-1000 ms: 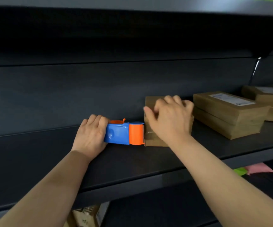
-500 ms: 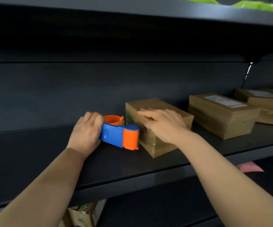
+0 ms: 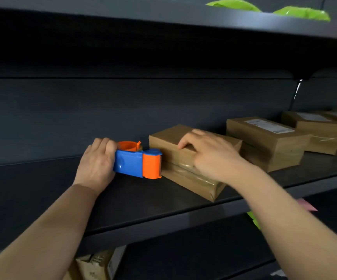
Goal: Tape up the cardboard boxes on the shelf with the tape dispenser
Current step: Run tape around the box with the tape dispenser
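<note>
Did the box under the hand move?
Yes. The box has swung round, and its near corner now sits much nearer the front edge of the shelf than before.

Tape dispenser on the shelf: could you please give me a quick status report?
Left hand grips tape dispenser, orange end against cardboard box. Right hand holds the box from above. Nothing blocking.

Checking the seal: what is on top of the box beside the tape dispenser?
The right hand rests on top of the box, fingers bent. Bare cardboard shows beside it; whatever lies under the hand is covered.
</note>
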